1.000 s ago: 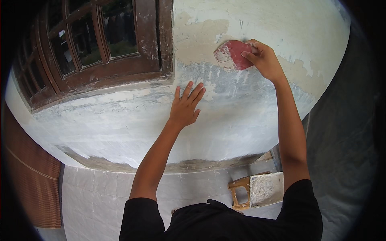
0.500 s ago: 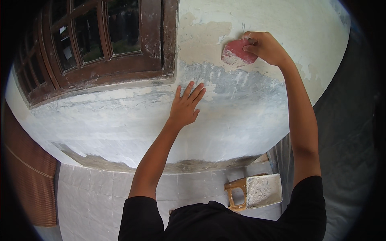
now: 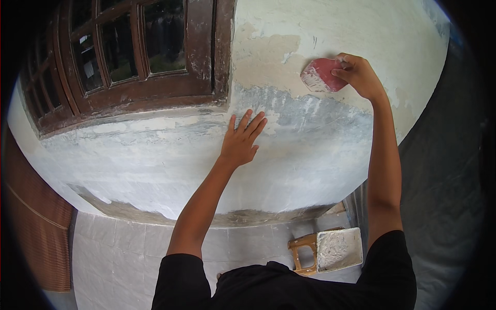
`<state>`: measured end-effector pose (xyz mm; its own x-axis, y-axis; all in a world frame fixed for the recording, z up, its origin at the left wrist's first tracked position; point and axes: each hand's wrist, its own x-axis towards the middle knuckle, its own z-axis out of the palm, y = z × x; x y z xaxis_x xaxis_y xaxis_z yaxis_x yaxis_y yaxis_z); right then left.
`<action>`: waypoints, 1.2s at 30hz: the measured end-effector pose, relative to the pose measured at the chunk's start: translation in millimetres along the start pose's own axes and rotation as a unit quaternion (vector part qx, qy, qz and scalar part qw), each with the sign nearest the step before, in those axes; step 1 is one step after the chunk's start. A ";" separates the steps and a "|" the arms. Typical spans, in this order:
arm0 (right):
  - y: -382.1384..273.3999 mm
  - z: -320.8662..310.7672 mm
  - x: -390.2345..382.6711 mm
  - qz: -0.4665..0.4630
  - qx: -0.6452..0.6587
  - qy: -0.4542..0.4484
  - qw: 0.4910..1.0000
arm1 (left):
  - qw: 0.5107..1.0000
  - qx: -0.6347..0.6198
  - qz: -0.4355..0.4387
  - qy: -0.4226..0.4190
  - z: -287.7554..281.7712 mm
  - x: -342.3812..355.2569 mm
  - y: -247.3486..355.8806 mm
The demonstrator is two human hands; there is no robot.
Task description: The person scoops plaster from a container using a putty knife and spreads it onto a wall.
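My right hand (image 3: 359,76) grips a red putty scraper (image 3: 321,75) by its upper right part, thumb on the near face. White putty smears the scraper's lower left side. The scraper is up against the wall (image 3: 294,160), over a patch where beige and grey layers show; whether its edge touches cannot be told. Lower and to the left, my left hand (image 3: 242,142) lies flat on the wall with its fingers spread, below the corner of the window. It holds nothing.
A brown wooden window (image 3: 155,93) fills the upper left. On the grey tiled floor (image 3: 119,253), a putty-coated tray (image 3: 339,250) rests on a yellowish stool (image 3: 305,253). Dark sheeting (image 3: 439,196) hangs at right; a brown ribbed panel (image 3: 41,227) stands at left.
My right hand has moved the scraper a little to the right and down along the wall. My left hand stays flat in about the same spot. The view has shifted slightly.
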<state>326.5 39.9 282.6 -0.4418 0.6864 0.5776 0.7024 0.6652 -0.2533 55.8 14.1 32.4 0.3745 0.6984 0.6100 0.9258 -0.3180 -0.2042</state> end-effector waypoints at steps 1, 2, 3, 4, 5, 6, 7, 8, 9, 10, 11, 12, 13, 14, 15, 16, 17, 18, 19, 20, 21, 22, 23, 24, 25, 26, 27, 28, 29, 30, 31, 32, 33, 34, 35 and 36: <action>3.2 -1.4 -8.2 0.019 0.055 0.026 0.998 | 1.000 0.003 -0.001 -0.007 -1.2 -0.5 -0.3; 8.2 -4.3 -14.1 0.043 0.106 0.054 0.992 | 1.000 0.003 0.001 -0.005 -1.4 -0.1 0.9; 14.2 -4.0 -14.5 0.042 0.127 0.059 0.989 | 1.000 0.005 -0.001 -0.007 -1.6 0.1 1.7; 18.6 1.0 -13.1 0.042 0.126 0.061 0.989 | 1.000 0.007 -0.002 -0.009 -1.6 1.1 2.1; 17.3 10.8 -11.5 0.043 0.171 0.071 0.982 | 1.000 0.007 0.001 -0.010 -1.2 0.8 0.6; 17.5 19.0 -10.7 0.043 0.215 0.081 0.972 | 1.000 0.008 0.000 -0.006 -1.2 0.2 0.3; 21.0 25.7 -9.9 0.043 0.202 0.064 0.976 | 1.000 0.008 -0.001 -0.002 -1.1 -0.2 0.8; 24.5 28.1 -11.4 0.043 0.203 0.064 0.976 | 1.000 0.009 0.000 -0.003 -1.2 -0.4 0.3; 28.4 28.3 -14.9 0.055 0.177 0.084 0.979 | 1.000 0.012 -0.001 -0.005 -1.0 -0.4 0.1; 31.1 27.8 -19.2 0.067 0.150 0.104 0.981 | 1.000 0.015 -0.001 -0.007 -0.9 -0.4 0.0; 27.7 22.4 -26.0 0.061 0.183 0.124 0.973 | 1.000 0.017 -0.002 -0.007 -0.8 0.4 0.5; 29.6 17.4 -27.4 0.059 0.184 0.124 0.973 | 1.000 0.012 -0.002 -0.010 -0.7 0.3 1.5; 32.9 12.6 -28.2 0.070 0.195 0.125 0.970 | 1.000 0.008 -0.001 -0.013 -0.7 0.8 1.7; 29.4 9.2 -30.8 0.086 0.207 0.126 0.966 | 1.000 0.008 0.000 -0.015 -0.5 0.0 1.4; 21.3 12.3 -28.9 0.051 0.232 0.104 0.966 | 1.000 0.010 -0.001 -0.010 -0.3 -0.9 0.4; 18.8 18.5 -24.5 0.053 0.233 0.104 0.965 | 1.000 0.012 -0.002 -0.005 -0.1 -1.9 -0.6; 19.8 20.2 -18.2 0.037 0.193 0.067 0.978 | 1.000 0.008 0.002 -0.004 0.1 -0.3 1.1; 22.4 22.2 -10.9 0.020 0.156 0.027 0.987 | 1.000 0.010 0.001 -0.002 -0.1 -0.9 0.3; 24.9 21.1 -5.1 0.036 0.107 0.008 0.994 | 1.000 0.011 0.000 0.001 0.1 -1.0 0.2; 24.1 17.7 -5.9 0.036 0.108 0.008 0.993 | 1.000 0.012 0.001 0.000 0.1 -0.8 -0.3; 23.9 10.9 -7.6 0.043 0.095 0.039 0.994 | 1.000 0.014 0.001 0.000 0.4 -0.4 -0.5; 27.0 5.1 -10.0 0.051 0.080 0.069 0.993 | 1.000 0.017 0.002 0.001 0.5 -0.6 -0.7; 43.4 -3.7 -14.5 0.054 0.107 0.084 0.989 | 1.000 0.016 0.003 0.003 1.2 1.5 1.5; 44.9 -7.7 -19.5 0.054 0.108 0.084 0.989 | 1.000 0.020 -0.002 0.003 1.5 1.1 1.8; 45.6 -12.2 -27.4 0.063 0.161 0.099 0.980 | 1.000 0.025 -0.007 0.004 1.7 1.1 2.2; 45.2 -15.5 -34.0 0.076 0.212 0.115 0.968 | 1.000 0.025 -0.004 0.003 2.4 1.1 2.8; 48.6 -9.7 -35.5 0.052 0.229 0.150 0.960 | 1.000 0.025 -0.005 0.007 3.3 0.8 2.5; 48.9 -2.6 -36.7 0.055 0.229 0.153 0.960 | 1.000 0.026 -0.006 0.010 4.1 1.1 2.0; 41.7 9.6 -37.2 0.046 0.227 0.133 0.964 | 1.000 0.027 -0.003 0.007 5.1 -0.5 1.1; 34.5 22.3 -35.8 0.036 0.226 0.113 0.967 | 1.000 0.025 -0.007 0.006 5.3 -1.7 -1.1; 30.7 35.7 -33.7 0.049 0.237 0.090 0.966 | 1.000 0.024 -0.010 0.005 5.4 -2.5 -2.3; 36.5 45.0 -30.7 0.056 0.228 0.078 0.969 | 1.000 0.024 -0.007 0.005 5.6 -1.0 -1.0; 42.8 46.0 -30.8 0.070 0.214 0.089 0.970 | 1.000 0.020 -0.003 0.000 5.5 0.1 0.1; 49.1 43.8 -32.6 0.083 0.200 0.100 0.971 | 1.000 0.016 0.000 -0.006 5.5 1.0 1.0; 56.4 40.3 -35.9 0.083 0.202 0.100 0.971 | 1.000 0.018 0.000 -0.007 6.1 0.1 0.8; 65.1 32.9 -40.2 0.085 0.224 0.142 0.961 | 1.000 0.020 0.002 -0.004 6.5 1.0 2.2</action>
<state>371.7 65.3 217.4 -0.1273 0.7307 0.6708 0.4127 0.6539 -0.6341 58.6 18.3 27.6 0.3789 0.7026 0.6023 0.9254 -0.2958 -0.2371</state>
